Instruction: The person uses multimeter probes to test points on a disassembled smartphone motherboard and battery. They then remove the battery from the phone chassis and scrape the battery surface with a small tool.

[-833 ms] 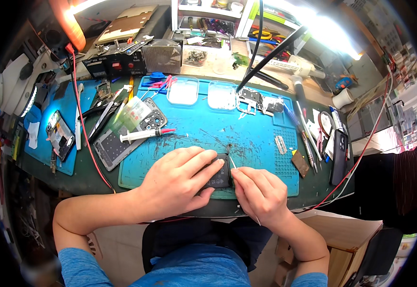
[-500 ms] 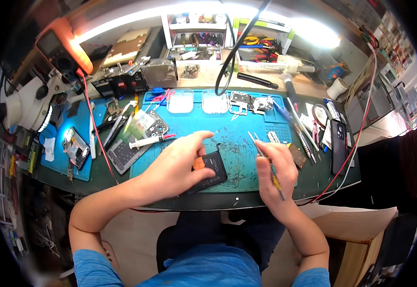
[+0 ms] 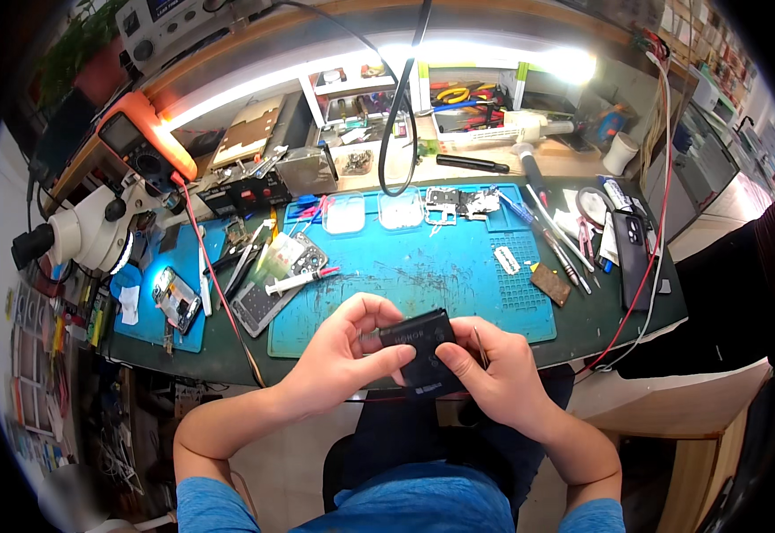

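Note:
A flat black phone battery is held up, tilted, over the near edge of the bench. My left hand is closed on its left side, thumb across the front face. At the opposite side my right hand pinches the battery with its thumb on top. A thin metal piece of the tweezers shows among the right fingers, the rest hidden by that hand. Below and behind the battery, most fingertips are out of sight. Beyond the hands lies the scratched blue work mat.
At left are a syringe, a phone frame, an opened phone and a microscope. Two clear trays stand at the back. On the right lie a brown plate, pens and a dark phone. A black cable hangs overhead.
The battery has come up off the mat and toward me. My right hand has moved left and taken hold of its other side, still with the tweezers. The view has shifted.

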Action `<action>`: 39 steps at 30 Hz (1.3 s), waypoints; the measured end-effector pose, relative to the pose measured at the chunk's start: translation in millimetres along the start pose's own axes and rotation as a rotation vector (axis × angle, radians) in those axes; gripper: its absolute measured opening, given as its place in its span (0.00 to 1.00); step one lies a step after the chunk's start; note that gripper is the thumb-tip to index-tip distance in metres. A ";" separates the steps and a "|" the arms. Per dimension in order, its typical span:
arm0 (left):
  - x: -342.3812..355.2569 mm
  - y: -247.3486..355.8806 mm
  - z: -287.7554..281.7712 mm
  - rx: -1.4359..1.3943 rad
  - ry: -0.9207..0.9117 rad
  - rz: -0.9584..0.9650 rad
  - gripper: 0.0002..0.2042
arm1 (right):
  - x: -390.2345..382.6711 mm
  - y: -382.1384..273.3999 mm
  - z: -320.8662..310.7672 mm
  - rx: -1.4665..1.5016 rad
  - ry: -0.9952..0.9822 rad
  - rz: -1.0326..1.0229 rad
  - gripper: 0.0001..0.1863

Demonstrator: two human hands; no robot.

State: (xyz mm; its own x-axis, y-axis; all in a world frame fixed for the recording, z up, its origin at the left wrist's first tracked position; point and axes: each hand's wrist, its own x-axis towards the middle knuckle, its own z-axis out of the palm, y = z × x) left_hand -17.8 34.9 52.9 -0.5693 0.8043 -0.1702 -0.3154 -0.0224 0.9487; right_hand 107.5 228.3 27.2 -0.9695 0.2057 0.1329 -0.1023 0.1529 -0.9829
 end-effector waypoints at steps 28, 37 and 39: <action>-18.9 9.3 -26.2 -0.073 -0.156 -0.277 0.14 | -27.3 5.4 10.2 0.095 -0.086 0.148 0.16; -0.1 -7.3 -32.9 0.024 0.013 -0.131 0.21 | -14.9 6.4 7.3 -0.065 0.216 -0.117 0.10; 12.4 -5.8 -46.2 0.374 0.029 -0.065 0.20 | -13.1 6.4 -9.3 0.204 0.305 -0.155 0.18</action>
State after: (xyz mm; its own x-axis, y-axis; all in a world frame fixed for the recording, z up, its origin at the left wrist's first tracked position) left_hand -58.0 17.5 33.0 -0.5802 0.7795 -0.2359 -0.0554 0.2512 0.9663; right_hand 121.6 235.6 20.4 -0.8316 0.4776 0.2836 -0.3146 0.0157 -0.9491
